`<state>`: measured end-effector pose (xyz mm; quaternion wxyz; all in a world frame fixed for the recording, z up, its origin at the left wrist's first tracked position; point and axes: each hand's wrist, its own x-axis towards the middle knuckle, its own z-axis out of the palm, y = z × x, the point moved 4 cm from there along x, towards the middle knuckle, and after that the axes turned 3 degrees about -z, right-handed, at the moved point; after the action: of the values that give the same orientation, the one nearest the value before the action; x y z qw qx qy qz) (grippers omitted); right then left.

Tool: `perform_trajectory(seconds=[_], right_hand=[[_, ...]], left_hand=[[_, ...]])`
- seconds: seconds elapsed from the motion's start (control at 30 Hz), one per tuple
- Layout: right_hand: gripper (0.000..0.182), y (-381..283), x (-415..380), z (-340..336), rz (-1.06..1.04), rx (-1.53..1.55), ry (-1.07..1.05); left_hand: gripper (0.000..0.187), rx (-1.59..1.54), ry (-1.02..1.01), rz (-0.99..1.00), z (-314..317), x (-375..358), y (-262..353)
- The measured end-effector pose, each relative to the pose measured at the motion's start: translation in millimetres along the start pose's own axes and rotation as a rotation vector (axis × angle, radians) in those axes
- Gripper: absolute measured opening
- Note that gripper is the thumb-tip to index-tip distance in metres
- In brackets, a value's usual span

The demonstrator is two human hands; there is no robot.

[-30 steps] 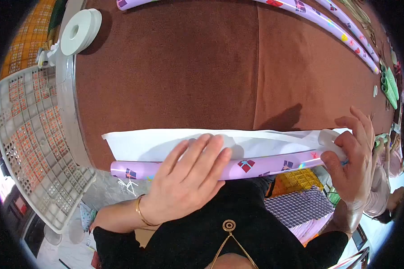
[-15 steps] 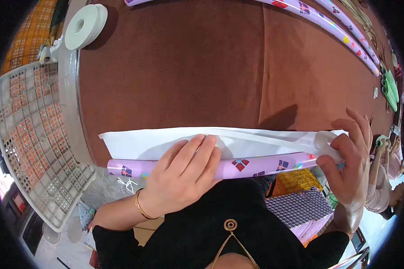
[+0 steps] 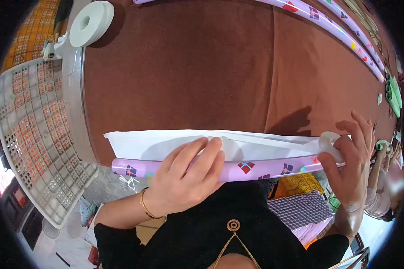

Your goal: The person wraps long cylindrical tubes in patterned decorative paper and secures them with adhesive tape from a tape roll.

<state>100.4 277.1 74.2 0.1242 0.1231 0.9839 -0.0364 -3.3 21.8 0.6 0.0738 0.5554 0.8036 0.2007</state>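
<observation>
Left hand (image 3: pixel 184 179) flat, palm pressing the purple roll (image 3: pixel 256 169) at the near edge of the brown surface (image 3: pixel 179 71). Right hand (image 3: pixel 350 157) pinches a tape ring (image 3: pixel 330 142) at the roll's right end. White paper (image 3: pixel 139 143) just behind the roll.

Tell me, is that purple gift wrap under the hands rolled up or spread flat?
Mostly rolled: the wrapping paper forms a long purple tube along the table edge, its white loose edge lying flat beyond, under the left hand and right hand.
</observation>
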Motion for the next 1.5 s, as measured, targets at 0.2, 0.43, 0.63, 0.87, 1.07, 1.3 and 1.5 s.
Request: perform_trajectory(seconds=[0.2,0.43,0.63,0.87,1.07,1.3,1.5], right_hand=[[0.031,2,-1,4,-0.007,0.001,0.015],[0.031,2,3,1,0.0,0.002,0.016],[0.032,-1,3,2,0.006,-0.033,0.02],[0.032,-1,5,5,0.01,-0.056,0.008],[0.032,-2,5,7,0.026,-0.068,-0.009],[0.033,-3,6,11,0.018,-0.097,-0.003],[0.034,-5,7,13,0.018,-0.085,-0.005]], left_hand=[[0.028,0.033,-0.007,0.029,1,0,1],[0.039,0.022,-0.049,0.027,2,-3,1],[0.048,0.026,-0.053,0.041,3,-4,2],[0.045,0.053,-0.065,0.042,3,-4,3],[0.028,0.088,-0.035,0.008,2,-2,4],[0.028,0.085,-0.043,0.003,1,0,5],[0.048,0.121,-0.055,0.004,1,1,6]])
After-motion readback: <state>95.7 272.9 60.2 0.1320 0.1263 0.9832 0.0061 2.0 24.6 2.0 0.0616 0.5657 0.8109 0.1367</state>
